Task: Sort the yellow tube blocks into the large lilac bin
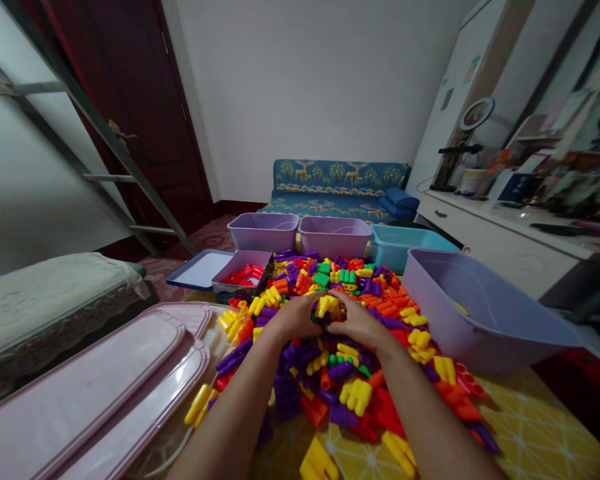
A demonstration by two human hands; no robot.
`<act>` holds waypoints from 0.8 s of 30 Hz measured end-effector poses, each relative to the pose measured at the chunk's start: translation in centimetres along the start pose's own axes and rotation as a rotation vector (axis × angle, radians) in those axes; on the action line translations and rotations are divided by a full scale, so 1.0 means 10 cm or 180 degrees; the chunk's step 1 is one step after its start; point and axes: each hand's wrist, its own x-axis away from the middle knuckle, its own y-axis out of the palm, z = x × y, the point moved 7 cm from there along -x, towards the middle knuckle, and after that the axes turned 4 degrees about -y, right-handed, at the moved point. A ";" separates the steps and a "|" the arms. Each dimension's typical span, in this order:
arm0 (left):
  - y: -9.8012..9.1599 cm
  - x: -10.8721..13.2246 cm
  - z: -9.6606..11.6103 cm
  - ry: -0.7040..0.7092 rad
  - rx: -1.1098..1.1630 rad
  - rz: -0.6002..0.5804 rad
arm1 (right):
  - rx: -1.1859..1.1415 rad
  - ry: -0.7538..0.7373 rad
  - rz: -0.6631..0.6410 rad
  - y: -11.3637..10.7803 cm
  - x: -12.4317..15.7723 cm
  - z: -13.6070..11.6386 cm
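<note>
Over the middle of a heap of plastic building blocks (347, 393), my left hand (299, 316) and my right hand (356, 321) curve toward each other. Between them they hold a yellow building block (329, 307), perhaps with other pieces beneath it. Both hands are closed around it; most fingertips are hidden behind the block. The heap mixes yellow, purple, orange, red and green pieces shaped like joined tubes. Just below my hands, purple and yellow pieces lie in a jumble.
Purple bins (263, 231) and a turquoise bin (414, 245) line the table's far side; a larger purple bin (480, 307) stands at right. A tin (244, 273) holds red blocks, its lid (200, 269) beside it. Pink lids (95, 373) lie stacked at left on the yellow tablecloth (545, 427).
</note>
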 end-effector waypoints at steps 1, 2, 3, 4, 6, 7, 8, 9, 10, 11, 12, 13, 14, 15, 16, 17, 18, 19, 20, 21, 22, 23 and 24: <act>0.01 -0.02 -0.02 0.0025 0.0274 0.0039 | -0.0271 0.0072 0.0034 0.01 -0.01 0.02; 0.02 -0.05 -0.05 0.0035 0.0560 0.0099 | -0.0476 0.0174 0.0063 0.02 -0.02 0.04; 0.03 -0.07 -0.07 0.0026 0.0830 0.0158 | -0.0627 0.0282 0.0109 0.03 -0.02 0.07; 0.04 -0.10 -0.09 0.0000 0.1086 0.0207 | -0.0751 0.0362 0.0192 0.02 -0.02 0.08; 0.07 -0.14 -0.11 -0.0095 0.1578 0.0234 | -0.0999 0.0528 0.0310 0.01 -0.01 0.10; 0.09 -0.15 -0.11 -0.0160 0.1792 0.0266 | -0.1115 0.0570 0.0350 0.01 -0.01 0.10; 0.09 -0.15 -0.11 -0.0229 0.1980 0.0330 | -0.1209 0.0556 0.0387 0.00 -0.01 0.10; 0.08 -0.15 -0.12 -0.0298 0.2162 0.0426 | -0.1277 0.0492 0.0425 -0.01 -0.01 0.08; 0.08 -0.15 -0.12 -0.0356 0.2355 0.0514 | -0.1326 0.0388 0.0461 -0.02 -0.02 0.06; 0.08 -0.14 -0.12 -0.0407 0.2575 0.0570 | -0.1361 0.0273 0.0504 -0.04 -0.03 0.04; 0.09 -0.13 -0.12 -0.0447 0.2833 0.0594 | -0.1397 0.0169 0.0555 -0.05 -0.04 0.03; 0.11 -0.13 -0.12 -0.0485 0.3113 0.0576 | -0.1437 0.0088 0.0607 -0.06 -0.04 0.03; 0.14 -0.12 -0.13 -0.0526 0.3374 0.0546 | -0.1467 0.0027 0.0665 -0.07 -0.05 0.03; 0.16 -0.12 -0.14 -0.0567 0.3590 0.0527 | -0.1469 -0.0020 0.0720 -0.08 -0.06 0.04; 0.18 -0.12 -0.15 -0.0606 0.3755 0.0534 | -0.1441 -0.0057 0.0774 -0.08 -0.07 0.05; 0.20 -0.12 -0.17 -0.0641 0.3873 0.0563 | -0.1389 -0.0081 0.0822 -0.09 -0.07 0.07; 0.21 -0.12 -0.18 -0.0674 0.3946 0.0597 | -0.1331 -0.0094 0.0856 -0.10 -0.08 0.08; 0.21 -0.12 -0.19 -0.0703 0.3985 0.0636 | -0.1289 -0.0102 0.0874 -0.10 -0.08 0.09; 0.22 -0.13 -0.21 -0.0729 0.3995 0.0690 | -0.1281 -0.0108 0.0881 -0.10 -0.08 0.09; 0.21 -0.12 -0.22 -0.0755 0.3982 0.0750 | -0.1303 -0.0116 0.0882 -0.10 -0.08 0.10; 0.21 -0.12 -0.23 -0.0775 0.3949 0.0807 | -0.1335 -0.0124 0.0881 -0.10 -0.08 0.09; 0.20 -0.12 -0.24 -0.0783 0.3903 0.0853 | -0.1368 -0.0127 0.0881 -0.10 -0.08 0.09; 0.19 -0.12 -0.24 -0.0786 0.3845 0.0887 | -0.1406 -0.0110 0.0883 -0.10 -0.08 0.08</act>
